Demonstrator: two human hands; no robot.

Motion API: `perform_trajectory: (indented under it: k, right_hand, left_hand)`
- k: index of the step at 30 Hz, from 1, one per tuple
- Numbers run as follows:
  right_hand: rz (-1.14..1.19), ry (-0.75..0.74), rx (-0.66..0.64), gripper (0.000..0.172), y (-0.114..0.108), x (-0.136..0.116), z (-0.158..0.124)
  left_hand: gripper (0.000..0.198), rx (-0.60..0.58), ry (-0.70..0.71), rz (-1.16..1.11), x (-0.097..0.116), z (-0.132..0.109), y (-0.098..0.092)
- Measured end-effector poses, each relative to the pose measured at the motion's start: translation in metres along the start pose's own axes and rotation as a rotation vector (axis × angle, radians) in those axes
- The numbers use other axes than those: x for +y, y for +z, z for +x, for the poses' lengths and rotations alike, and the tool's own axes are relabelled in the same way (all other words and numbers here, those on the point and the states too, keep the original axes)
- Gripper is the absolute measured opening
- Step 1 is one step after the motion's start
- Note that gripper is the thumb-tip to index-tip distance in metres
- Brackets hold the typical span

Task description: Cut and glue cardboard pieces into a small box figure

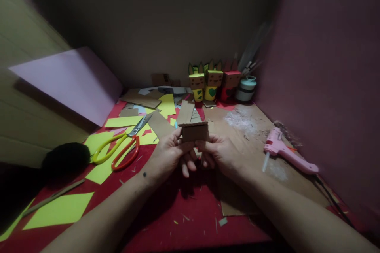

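1 cardboard piece between left grip and right grip

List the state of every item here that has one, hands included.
Left hand: closed on the cardboard piece
Right hand: closed on the same piece
Cardboard piece: held up in both hands
Scissors: lying down, handles spread
Glue gun: lying on its side
Three figures: upright
Pot: upright
Yellow paper: in separate pieces

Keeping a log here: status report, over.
Left hand and right hand both pinching small cardboard piece. Piece held off the red surface. Scissors left, glue gun right, neither touching hands.
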State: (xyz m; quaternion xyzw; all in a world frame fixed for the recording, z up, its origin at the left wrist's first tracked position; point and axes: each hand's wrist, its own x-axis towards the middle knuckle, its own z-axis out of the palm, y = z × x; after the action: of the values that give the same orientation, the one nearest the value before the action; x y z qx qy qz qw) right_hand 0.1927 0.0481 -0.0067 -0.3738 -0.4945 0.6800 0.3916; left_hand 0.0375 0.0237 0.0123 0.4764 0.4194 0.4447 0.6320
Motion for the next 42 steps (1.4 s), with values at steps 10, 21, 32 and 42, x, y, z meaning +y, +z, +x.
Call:
perform_trajectory:
  k: [10,21,32,42]
  right_hand:
    - [0.106,-0.143,-0.013,0.026,-0.002,-0.005,-0.005]
    - [0.111,-0.014,0.103,0.015,0.001,-0.003,-0.009]
    - [0.168,-0.049,-0.018,0.023,0.002,-0.005,-0.007]
    - [0.224,0.012,-0.11,0.026,0.001,-0.003,-0.006]
  left_hand:
    - [0.039,-0.006,0.04,0.011,0.005,-0.009,0.004]
    - [0.03,0.251,0.105,0.111,0.01,-0.007,0.005]
    - [0.023,0.245,0.032,-0.038,0.009,-0.013,0.009]
    - [0.018,0.223,0.01,-0.052,0.035,-0.018,0.012]
